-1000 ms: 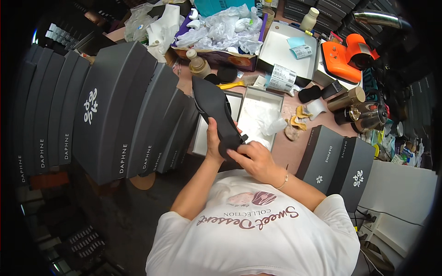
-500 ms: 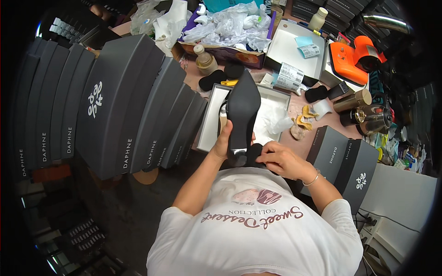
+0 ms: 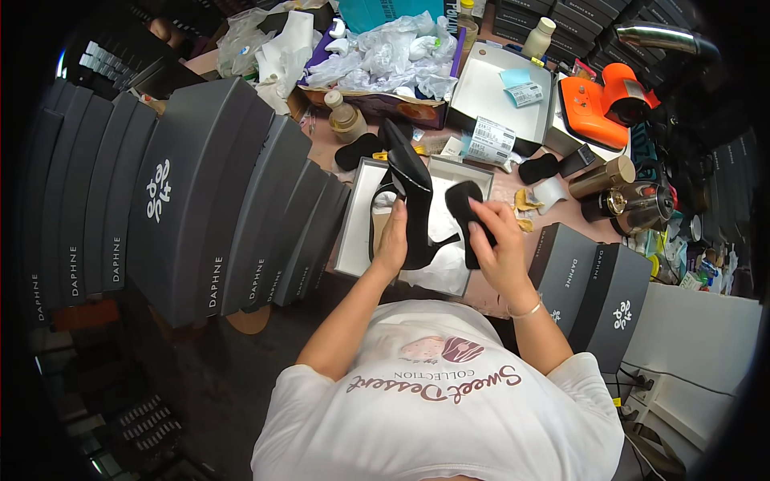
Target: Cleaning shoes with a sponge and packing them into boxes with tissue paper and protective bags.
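A black high-heeled shoe [image 3: 415, 184] with a pointed toe is gripped in my left hand [image 3: 391, 240]. Its toe points away from me and its thin heel sticks out to the right. My right hand [image 3: 504, 250] pinches a black waisted pad [image 3: 461, 202], like a polishing sponge, just right of the shoe and apart from its upper. Beneath both hands lies an open grey shoebox with a white inside [image 3: 350, 240], holding white tissue [image 3: 437, 276]. A dark curved edge shows left of the shoe; whether it belongs to that shoe I cannot tell.
Stacked grey shoeboxes [image 3: 200, 184] crowd the left, with two more boxes [image 3: 565, 268] at right. Beyond stand a crate of crumpled plastic [image 3: 385, 64], a bottle [image 3: 345, 120], a white lid with labels [image 3: 489, 80], an orange device [image 3: 589, 112] and a kettle [image 3: 646, 210].
The shoe has rolled from sole-up to show its glossy side, its heel now pointing right. My right hand has lifted the pad up and rightward, away from my body.
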{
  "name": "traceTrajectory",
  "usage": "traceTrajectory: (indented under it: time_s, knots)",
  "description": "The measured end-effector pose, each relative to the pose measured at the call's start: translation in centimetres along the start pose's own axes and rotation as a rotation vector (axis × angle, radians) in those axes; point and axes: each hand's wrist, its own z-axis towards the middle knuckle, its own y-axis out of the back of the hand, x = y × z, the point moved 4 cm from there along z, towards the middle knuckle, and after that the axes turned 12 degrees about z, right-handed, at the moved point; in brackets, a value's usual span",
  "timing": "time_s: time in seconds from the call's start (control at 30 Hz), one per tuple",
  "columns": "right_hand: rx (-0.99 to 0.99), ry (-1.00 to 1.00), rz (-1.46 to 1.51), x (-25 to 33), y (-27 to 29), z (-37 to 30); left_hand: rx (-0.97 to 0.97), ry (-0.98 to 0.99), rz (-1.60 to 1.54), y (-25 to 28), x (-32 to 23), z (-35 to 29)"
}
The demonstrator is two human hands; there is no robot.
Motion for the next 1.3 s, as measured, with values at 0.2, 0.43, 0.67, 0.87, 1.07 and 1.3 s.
traceTrajectory:
  time_s: [0.2, 0.43, 0.67, 0.87, 1.07, 1.3]
  knots:
    - [0.054, -0.236, 0.111, -6.4, -3.1, -0.3, -0.128, -0.293, 0.583, -1.6, -3.1, -3.2]
    - [-0.044, -0.557, 0.894, -7.9, -4.3, -0.9, 0.195, 0.509, -0.251, -0.1, 0.5, -6.0]
    - [0.548, -0.216, 0.564, -3.5, -6.5, -0.2, 0.481, 0.697, -1.014, -0.9, 1.5, -7.7]
    - [0.861, 0.076, 0.394, -0.7, -7.1, 0.2, 0.267, 0.653, -1.019, -1.6, 3.5, -7.9]
    - [0.05, -0.242, 0.156, -10.0, 0.2, -0.3, -0.141, 0.713, -1.061, 0.4, 4.8, -5.5]
    - [0.499, 0.31, -0.517, -4.4, -7.4, -3.0, -0.187, 0.483, -0.895, -0.5, 4.8, -4.8]
